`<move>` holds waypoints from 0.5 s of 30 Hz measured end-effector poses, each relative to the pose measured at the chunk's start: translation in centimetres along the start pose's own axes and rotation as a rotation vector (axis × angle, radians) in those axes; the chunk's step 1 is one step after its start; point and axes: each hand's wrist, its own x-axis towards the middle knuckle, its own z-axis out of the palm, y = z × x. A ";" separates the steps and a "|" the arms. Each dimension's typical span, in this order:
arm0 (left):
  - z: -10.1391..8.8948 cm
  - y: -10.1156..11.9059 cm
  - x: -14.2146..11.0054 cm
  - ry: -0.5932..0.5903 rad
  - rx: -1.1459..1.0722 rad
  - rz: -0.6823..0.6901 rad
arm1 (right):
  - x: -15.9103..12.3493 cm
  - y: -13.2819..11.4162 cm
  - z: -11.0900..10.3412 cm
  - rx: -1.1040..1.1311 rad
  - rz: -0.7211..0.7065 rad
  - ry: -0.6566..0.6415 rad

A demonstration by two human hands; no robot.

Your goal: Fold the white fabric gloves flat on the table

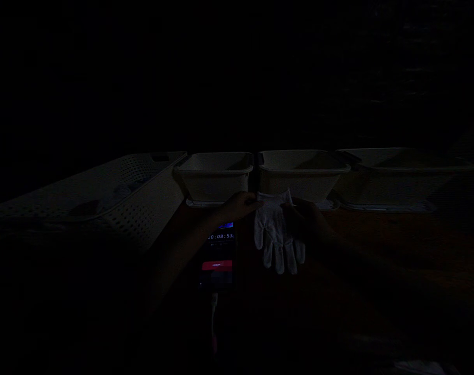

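A pale cloth glove [276, 229] hangs with its fingers pointing down, cuff at the top, between my two hands. My left hand [242, 204] is closed on the left side of the cuff. On the glove's right edge, my right hand [301, 212] pinches the cloth near the cuff; its fingers are dim in the darkness. Just left of the glove, partly covered by my left forearm, lies a phone [219, 258] with a lit screen showing a timer.
A perforated basket [143, 219] with cloth-like items inside stands at left. Three pale bins [217, 182], [303, 177], [393, 185] line the back of the brown table [377, 234]. A cable [214, 317] runs from the phone. Something whitish [422, 366] lies bottom right. Most surroundings are too dark to see.
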 end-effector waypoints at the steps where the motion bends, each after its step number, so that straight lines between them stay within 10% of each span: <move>1: 0.0 0.0 0.1 0.018 -0.002 0.007 | 0.0 0.0 0.0 -0.013 -0.005 0.018; 15: -0.4 0.2 0.3 0.144 -0.096 0.052 | -0.3 -0.4 -0.2 -0.123 -0.051 0.076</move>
